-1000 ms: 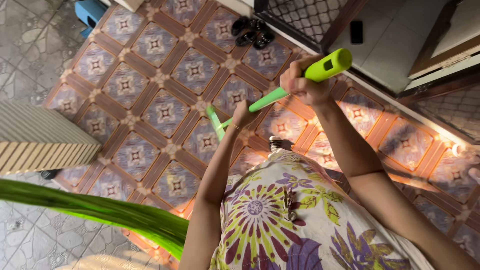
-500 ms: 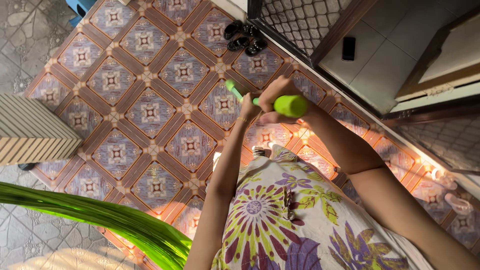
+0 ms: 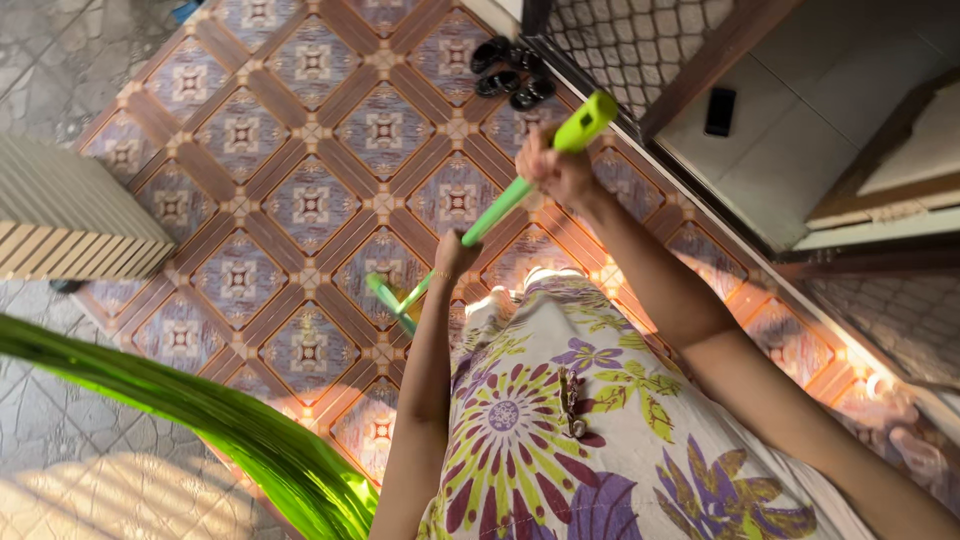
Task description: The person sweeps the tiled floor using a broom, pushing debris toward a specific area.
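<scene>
I look down at a bright green long-handled tool [image 3: 497,210] that slants over a patterned tiled floor. My right hand [image 3: 556,172] grips the thick upper end of its handle. My left hand [image 3: 455,252] holds the shaft lower down. The tool's green head [image 3: 388,298] is blurred just above the tiles, near my flowered dress [image 3: 560,420].
A pair of dark sandals [image 3: 511,80] lies by a metal grille door [image 3: 620,40]. A black phone [image 3: 720,110] lies on the pale floor inside. A ribbed beige block [image 3: 70,215] stands at left. A long green leaf [image 3: 200,410] crosses the lower left.
The handle swung from pointing away to slanting down toward me. My left hand slid lower and the tool's head came back near my dress. The camera shifted slightly.
</scene>
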